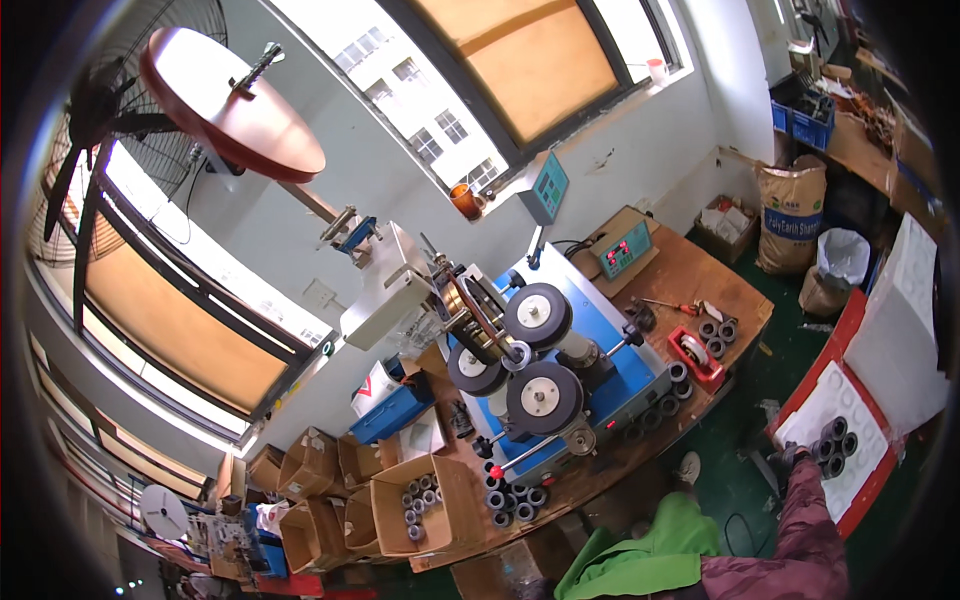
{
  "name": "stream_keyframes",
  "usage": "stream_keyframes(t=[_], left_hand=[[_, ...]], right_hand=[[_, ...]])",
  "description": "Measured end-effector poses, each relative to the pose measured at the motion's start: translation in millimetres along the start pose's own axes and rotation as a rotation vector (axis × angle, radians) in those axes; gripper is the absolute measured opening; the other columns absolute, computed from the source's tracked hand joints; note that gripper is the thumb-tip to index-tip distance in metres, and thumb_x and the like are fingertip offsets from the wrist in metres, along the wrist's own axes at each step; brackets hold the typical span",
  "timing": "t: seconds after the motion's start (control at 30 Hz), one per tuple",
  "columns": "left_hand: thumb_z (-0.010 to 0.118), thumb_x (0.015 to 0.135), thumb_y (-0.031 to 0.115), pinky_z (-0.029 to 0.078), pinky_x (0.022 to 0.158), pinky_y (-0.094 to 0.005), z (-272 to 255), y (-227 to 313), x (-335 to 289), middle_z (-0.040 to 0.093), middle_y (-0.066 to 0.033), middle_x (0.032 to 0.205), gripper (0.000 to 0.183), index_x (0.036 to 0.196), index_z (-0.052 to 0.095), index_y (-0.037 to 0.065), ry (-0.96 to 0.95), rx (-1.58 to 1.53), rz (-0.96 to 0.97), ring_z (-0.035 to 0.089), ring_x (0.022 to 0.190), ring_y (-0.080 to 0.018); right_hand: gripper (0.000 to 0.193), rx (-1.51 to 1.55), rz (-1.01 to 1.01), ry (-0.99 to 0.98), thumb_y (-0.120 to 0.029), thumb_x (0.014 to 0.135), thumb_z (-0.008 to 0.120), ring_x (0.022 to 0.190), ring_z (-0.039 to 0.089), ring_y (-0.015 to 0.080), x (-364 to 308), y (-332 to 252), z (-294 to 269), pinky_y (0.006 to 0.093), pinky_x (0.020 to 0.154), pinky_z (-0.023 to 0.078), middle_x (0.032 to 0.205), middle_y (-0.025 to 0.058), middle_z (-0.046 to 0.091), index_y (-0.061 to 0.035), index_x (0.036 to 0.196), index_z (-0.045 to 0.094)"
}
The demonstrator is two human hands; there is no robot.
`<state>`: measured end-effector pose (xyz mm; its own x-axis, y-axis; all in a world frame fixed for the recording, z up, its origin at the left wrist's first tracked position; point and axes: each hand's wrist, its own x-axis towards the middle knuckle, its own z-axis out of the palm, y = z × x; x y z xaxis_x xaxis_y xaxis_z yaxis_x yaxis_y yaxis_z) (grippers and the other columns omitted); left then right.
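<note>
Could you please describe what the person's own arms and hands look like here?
A creased, maroon long sleeve covers the right arm; the right hand is too small to make out in detail. The left hand is not in view.

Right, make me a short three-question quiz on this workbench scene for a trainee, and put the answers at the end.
1. Multiple choice: how many large black wheels with pale hubs are on the blue machine?
a) two
b) three
c) five

2. True or false: the right hand is touching the machine's wheels.

3. Fill the gap: in this view, the fan stands to the ____ of the machine.

Key:
1. b, three.
2. False: it is off at the right, by the white panel that bears a cluster of black rings.
3. left
</note>
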<state>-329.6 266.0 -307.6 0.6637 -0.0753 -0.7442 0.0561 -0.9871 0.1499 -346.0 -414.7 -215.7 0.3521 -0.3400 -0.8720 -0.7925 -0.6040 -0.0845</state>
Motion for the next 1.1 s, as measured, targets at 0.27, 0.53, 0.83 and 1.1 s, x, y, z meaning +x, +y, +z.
stream_keyframes(t=[0.27, 0.53, 0.83, 1.1], left_hand=[[0.051, 0.077, 0.031, 0.045, 0.077, -0.0388, -1, 12, 21, 0.062, -0.0176, 0.094, 0.031, 0.096, 0.064, 0.01, 0.046, -0.011, -0.021, 0.059, 0.089, -0.0303], [0.05, 0.077, 0.031, 0.045, 0.076, -0.0388, -19, 23, 30, 0.062, -0.0179, 0.094, 0.031, 0.095, 0.064, 0.009, 0.074, -0.02, -0.04, 0.059, 0.089, -0.0304], [0.05, 0.078, 0.031, 0.045, 0.076, -0.0387, -15, 27, 33, 0.062, -0.0183, 0.094, 0.031, 0.095, 0.064, 0.009, 0.078, -0.046, -0.061, 0.059, 0.089, -0.0306], [0.05, 0.078, 0.031, 0.045, 0.076, -0.0387, -21, 24, 34, 0.062, -0.0186, 0.093, 0.031, 0.094, 0.064, 0.009, 0.082, -0.043, -0.065, 0.059, 0.089, -0.0308]], right_hand=[[0.09, 0.08, 0.085, 0.045, -0.062, 0.069, 0.055, 0.125, 0.033, 0.0299, 0, -2, 1, 0.0379, 0.101, 0.032, 0.139, 0.0173, 0.027, -0.0047, 0.134, 0.031], [0.077, -0.101, -0.078, 0.023, -0.059, 0.071, 0.056, 0.127, 0.03, 0.0311, 70, 25, 23, 0.0404, 0.101, 0.031, 0.14, 0.015, 0.025, -0.0192, 0.133, 0.034], [0.079, 0.05, 0.038, -0.015, -0.054, 0.071, 0.061, 0.127, 0.028, 0.0323, 23, 8, 6, 0.041, 0.101, 0.031, 0.142, 0.0165, 0.019, -0.0193, 0.135, 0.03], [0.082, 0.018, 0.015, -0.008, -0.055, 0.07, 0.061, 0.127, 0.03, 0.0323, 28, 4, 3, 0.0411, 0.101, 0.032, 0.141, 0.0161, 0.022, -0.0154, 0.135, 0.029]])
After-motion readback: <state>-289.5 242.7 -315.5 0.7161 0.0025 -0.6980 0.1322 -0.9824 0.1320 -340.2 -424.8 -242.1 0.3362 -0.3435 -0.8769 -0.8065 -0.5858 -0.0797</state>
